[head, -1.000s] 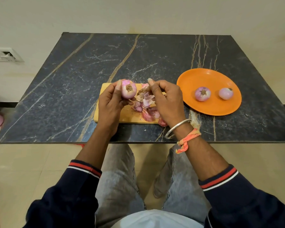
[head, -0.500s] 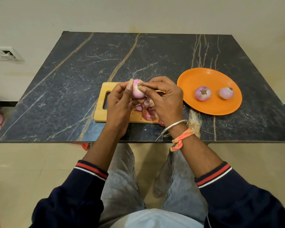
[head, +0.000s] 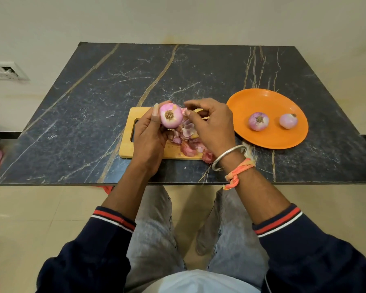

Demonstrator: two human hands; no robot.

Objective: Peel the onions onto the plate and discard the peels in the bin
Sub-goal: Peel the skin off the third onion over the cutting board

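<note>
Over the cutting board (head: 127, 144), where loose peels (head: 188, 136) lie heaped, unbinned, the left hand (head: 150, 136) cups a nearly bare onion (head: 170, 118) while the right hand (head: 213, 125) pinches beside it, on skin or nothing I cannot tell, and right of the board two peeled onions (head: 258, 121) sit on the plate (head: 268, 140).

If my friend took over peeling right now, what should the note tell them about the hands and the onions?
Left hand: grips the onion, root end facing the camera, above the cutting board.
Right hand: fingers appear to pinch a bit of peel at the onion's edge.
Done: two peeled onions lie on the orange plate; a pile of peels sits on the board.
Left: finish this onion, plate it, bin the peels. No bin in view.
</note>
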